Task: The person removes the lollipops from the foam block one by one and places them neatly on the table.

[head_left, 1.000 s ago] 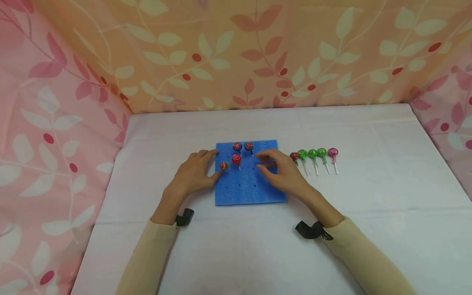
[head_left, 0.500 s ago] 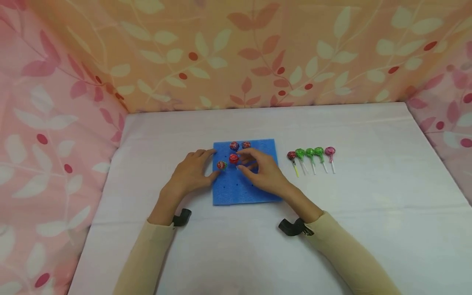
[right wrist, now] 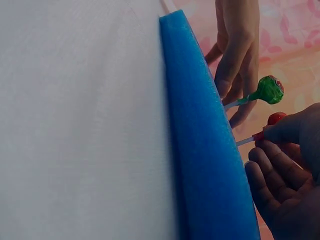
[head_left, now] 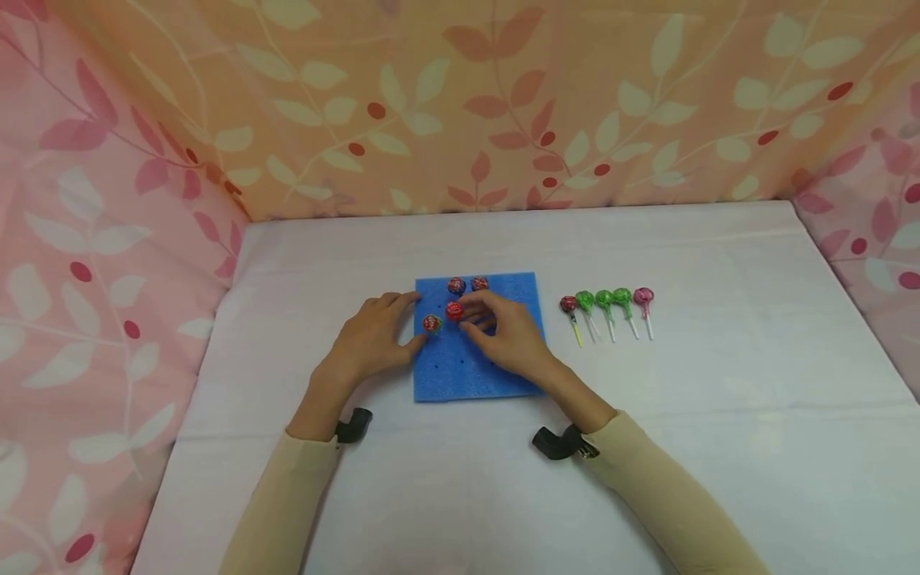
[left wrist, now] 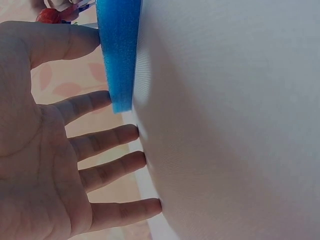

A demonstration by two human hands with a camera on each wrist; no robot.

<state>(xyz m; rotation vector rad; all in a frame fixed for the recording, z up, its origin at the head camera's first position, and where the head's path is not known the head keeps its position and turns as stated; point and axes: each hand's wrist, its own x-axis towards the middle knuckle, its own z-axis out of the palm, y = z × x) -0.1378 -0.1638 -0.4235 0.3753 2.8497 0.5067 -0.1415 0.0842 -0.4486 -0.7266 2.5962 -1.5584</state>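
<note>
A blue foam block (head_left: 474, 382) with small holes lies on the white cloth, several lollipops standing in it. My left hand (head_left: 372, 335) spreads along its left edge, thumb and index fingertips at the foam and the other fingertips on the cloth. Above the middle of the block, my right hand (head_left: 512, 335) pinches a red lollipop (head_left: 454, 311) just under its candy; the white stick runs down to the foam in the right wrist view. A green-and-red lollipop (right wrist: 270, 90) stands to its left, near my left thumb. Two dark red-and-blue lollipops (head_left: 456, 285) stand in the back row.
Right of the block, a row of loose lollipops lies on the cloth: a dark red one (head_left: 569, 304), green ones (head_left: 604, 298) and a pink one (head_left: 644, 295). Floral curtains (head_left: 431, 104) enclose the table at the back and sides.
My right hand has moved left from the block's right side to the red lollipop and taken hold of it. The left hand stays at the left edge. The head view has shifted slightly.
</note>
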